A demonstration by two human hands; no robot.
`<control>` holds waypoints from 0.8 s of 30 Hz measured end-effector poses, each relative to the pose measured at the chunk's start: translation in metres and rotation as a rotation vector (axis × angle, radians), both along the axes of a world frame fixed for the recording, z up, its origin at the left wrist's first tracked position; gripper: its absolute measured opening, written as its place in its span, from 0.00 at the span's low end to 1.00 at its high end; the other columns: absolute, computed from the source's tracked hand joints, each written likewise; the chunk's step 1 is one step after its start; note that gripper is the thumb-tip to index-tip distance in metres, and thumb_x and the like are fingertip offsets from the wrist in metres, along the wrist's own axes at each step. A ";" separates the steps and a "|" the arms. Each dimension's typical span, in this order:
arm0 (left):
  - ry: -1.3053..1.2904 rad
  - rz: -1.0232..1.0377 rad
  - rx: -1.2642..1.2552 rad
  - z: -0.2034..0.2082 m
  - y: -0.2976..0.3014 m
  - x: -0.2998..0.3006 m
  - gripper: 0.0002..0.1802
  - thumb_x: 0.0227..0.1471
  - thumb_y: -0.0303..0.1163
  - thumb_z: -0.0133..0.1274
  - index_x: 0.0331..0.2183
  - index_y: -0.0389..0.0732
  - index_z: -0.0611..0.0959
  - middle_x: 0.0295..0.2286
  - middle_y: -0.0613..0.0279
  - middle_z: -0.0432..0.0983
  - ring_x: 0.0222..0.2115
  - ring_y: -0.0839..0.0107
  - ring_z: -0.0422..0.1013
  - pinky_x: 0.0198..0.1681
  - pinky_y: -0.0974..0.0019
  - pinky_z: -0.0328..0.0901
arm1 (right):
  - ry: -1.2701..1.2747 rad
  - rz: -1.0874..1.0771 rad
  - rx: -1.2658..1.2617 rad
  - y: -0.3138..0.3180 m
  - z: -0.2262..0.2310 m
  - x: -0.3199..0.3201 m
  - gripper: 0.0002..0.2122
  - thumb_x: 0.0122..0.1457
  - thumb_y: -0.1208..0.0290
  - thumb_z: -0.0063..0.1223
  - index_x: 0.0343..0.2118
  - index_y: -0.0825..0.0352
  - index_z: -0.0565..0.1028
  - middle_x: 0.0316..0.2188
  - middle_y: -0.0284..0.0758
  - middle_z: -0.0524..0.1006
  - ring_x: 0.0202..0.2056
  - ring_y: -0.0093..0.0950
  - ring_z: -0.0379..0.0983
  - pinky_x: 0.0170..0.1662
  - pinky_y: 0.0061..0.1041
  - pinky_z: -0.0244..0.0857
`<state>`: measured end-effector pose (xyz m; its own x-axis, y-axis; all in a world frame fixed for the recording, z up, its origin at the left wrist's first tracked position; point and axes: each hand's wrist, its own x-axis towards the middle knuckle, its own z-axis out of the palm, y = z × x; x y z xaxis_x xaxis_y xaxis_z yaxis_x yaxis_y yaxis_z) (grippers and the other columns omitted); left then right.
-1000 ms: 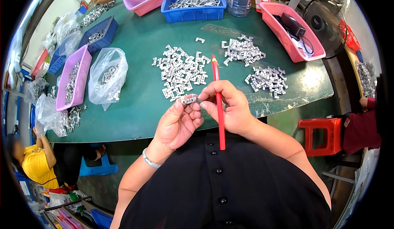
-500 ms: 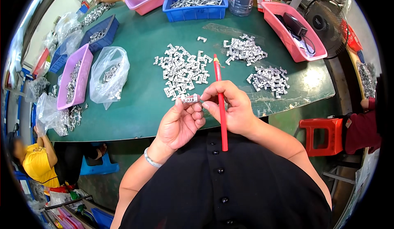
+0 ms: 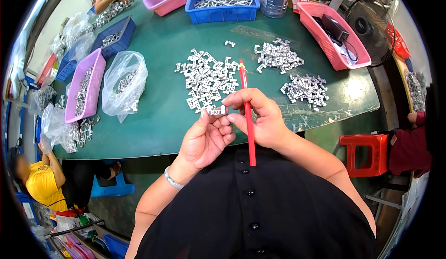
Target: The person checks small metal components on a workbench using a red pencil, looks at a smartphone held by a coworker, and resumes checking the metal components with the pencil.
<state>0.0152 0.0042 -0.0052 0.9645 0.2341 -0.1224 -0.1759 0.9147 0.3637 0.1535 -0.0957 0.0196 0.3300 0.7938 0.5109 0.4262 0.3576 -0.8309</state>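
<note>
- A dark green table with a worn, scuffed right edge fills the workroom's middle; a black fan and a red stool stand at right; co-workers sit around, one in a yellow shirt at lower left.
- A blue tray at the far side holds metal rings; a pink basket at right holds a black box with a cable; at left, a lilac basket and a clear plastic bag hold small metal parts.
- The hands are close together above the near edge; the left hand pinches a small silver piece in its fingertips; the right hand grips a red pencil, its fingertips at the piece's right end; I cannot tell whether they touch it.
- Beyond lie a large pile of similar pieces and, rightward, two smaller piles.
</note>
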 end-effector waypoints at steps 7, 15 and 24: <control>0.032 -0.011 0.043 -0.002 -0.002 0.001 0.20 0.55 0.46 0.38 0.39 0.42 0.74 0.32 0.66 0.72 0.33 0.74 0.66 0.38 0.67 0.61 | -0.029 -0.013 -0.023 0.002 -0.003 0.002 0.12 0.45 0.83 0.54 0.35 0.67 0.70 0.34 0.34 0.72 0.34 0.24 0.70 0.39 0.22 0.64; 0.062 0.002 0.062 -0.006 0.001 -0.001 0.20 0.57 0.44 0.36 0.36 0.38 0.74 0.30 0.63 0.72 0.31 0.72 0.67 0.37 0.66 0.63 | -0.069 -0.026 0.001 0.004 -0.007 0.003 0.13 0.44 0.84 0.54 0.34 0.67 0.70 0.33 0.35 0.72 0.34 0.25 0.71 0.38 0.22 0.65; 0.147 0.142 0.222 0.002 0.005 -0.004 0.16 0.57 0.39 0.37 0.33 0.37 0.75 0.26 0.62 0.72 0.26 0.72 0.68 0.32 0.68 0.64 | -0.023 -0.047 0.015 0.002 -0.007 0.003 0.13 0.45 0.86 0.53 0.34 0.69 0.70 0.34 0.34 0.72 0.35 0.23 0.70 0.39 0.21 0.65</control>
